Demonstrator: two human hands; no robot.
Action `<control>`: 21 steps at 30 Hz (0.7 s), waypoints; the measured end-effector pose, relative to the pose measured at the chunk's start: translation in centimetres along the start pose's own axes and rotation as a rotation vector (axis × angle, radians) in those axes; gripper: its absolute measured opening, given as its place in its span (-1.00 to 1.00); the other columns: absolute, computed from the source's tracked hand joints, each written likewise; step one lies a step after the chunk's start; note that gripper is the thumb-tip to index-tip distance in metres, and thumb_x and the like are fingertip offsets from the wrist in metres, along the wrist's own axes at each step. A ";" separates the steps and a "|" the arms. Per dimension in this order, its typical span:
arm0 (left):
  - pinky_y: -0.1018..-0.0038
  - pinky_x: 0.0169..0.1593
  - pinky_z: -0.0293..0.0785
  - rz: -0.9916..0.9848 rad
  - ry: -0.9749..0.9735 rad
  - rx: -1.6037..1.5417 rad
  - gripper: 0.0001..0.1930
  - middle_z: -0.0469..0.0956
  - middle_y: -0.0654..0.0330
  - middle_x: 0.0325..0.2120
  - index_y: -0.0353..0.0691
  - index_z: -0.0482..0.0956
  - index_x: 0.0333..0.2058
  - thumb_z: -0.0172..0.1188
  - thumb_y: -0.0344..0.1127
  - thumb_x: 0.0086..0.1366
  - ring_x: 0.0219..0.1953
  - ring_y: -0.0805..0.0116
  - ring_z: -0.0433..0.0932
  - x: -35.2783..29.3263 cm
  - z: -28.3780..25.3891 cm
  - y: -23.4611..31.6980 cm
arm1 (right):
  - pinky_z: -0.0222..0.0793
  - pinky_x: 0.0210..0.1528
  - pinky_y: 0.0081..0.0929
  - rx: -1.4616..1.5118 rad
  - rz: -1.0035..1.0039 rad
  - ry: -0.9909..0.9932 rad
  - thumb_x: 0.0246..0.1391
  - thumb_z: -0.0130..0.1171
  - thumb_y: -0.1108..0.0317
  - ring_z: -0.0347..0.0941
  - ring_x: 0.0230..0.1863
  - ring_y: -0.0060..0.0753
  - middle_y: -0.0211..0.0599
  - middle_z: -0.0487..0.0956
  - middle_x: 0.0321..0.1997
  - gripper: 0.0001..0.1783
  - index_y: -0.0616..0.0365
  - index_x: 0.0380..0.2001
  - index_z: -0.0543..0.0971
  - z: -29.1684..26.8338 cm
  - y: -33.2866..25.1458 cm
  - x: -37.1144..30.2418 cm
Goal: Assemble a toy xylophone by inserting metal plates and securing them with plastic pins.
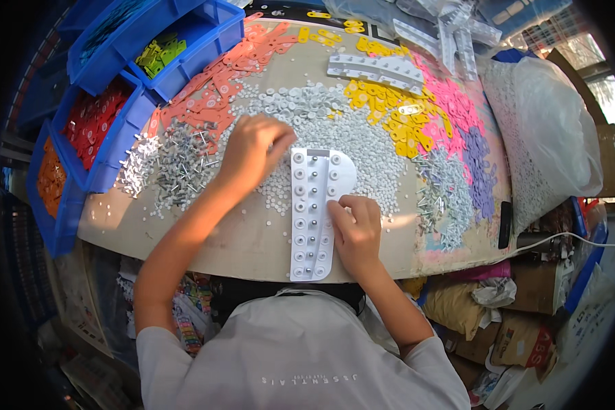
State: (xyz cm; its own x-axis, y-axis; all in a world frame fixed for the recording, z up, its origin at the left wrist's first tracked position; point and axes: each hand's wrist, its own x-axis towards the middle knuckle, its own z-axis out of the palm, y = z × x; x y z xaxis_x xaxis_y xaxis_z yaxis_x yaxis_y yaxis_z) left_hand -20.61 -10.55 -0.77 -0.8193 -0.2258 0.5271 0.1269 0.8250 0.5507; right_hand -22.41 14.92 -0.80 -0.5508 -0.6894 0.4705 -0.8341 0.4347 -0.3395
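A long white plastic board lies upright in front of me. Round white snap parts line both its sides, and metal studs run down the middle. My right hand is closed at the board's right edge, its curled fingers gripping there. A white plate with a rounded end shows beside the board's upper right. My left hand hovers past the board's upper left, over loose white snap parts. Its fingers are curled with the thumb close to them; whatever they may hold is hidden.
Blue bins of coloured pieces stand at the left. Orange pieces, metal rivets, yellow pieces, pink pieces and purple pieces cover the table. A studded white strip lies farther back. A clear bag bulges at right.
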 end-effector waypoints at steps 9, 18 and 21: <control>0.29 -0.01 0.35 0.062 -0.134 0.143 -0.92 0.55 0.21 -0.41 -0.17 0.69 -0.34 0.29 -0.35 0.20 -0.16 0.18 0.51 3.0 3.5 -3.2 | 0.36 -0.11 -0.23 0.183 -0.022 -0.014 -0.16 0.29 0.62 0.45 -0.16 -0.12 -0.23 0.56 -0.21 -0.69 0.17 -0.25 0.62 -0.5 1.5 0.7; 0.26 -0.03 0.36 0.001 -0.141 0.092 -0.92 0.57 0.17 -0.40 -0.21 0.60 -0.35 0.30 -0.40 0.19 -0.21 0.14 0.51 2.4 2.7 -2.8 | 0.34 -0.06 -0.15 0.102 0.121 -0.108 0.08 0.16 0.57 0.44 -0.18 0.02 -0.09 0.55 -0.32 -0.89 0.19 -0.29 0.57 -0.8 6.9 6.9; 0.25 -0.06 0.40 -0.033 -0.116 0.052 -0.90 0.59 0.15 -0.40 -0.24 0.61 -0.30 0.30 -0.42 0.21 -0.22 0.12 0.54 2.2 1.5 -1.4 | 0.35 -0.05 -0.14 0.082 0.118 -0.104 0.10 0.18 0.51 0.45 -0.18 0.02 -0.10 0.57 -0.31 -0.92 0.18 -0.31 0.60 0.6 8.2 9.8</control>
State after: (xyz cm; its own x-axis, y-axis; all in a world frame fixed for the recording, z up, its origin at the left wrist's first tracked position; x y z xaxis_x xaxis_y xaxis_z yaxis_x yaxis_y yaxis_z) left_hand -23.41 -11.36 -1.39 -0.8821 -0.1947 0.4290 0.0715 0.8447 0.5305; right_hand -34.63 11.42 0.55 -0.6348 -0.6949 0.3379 -0.7565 0.4699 -0.4548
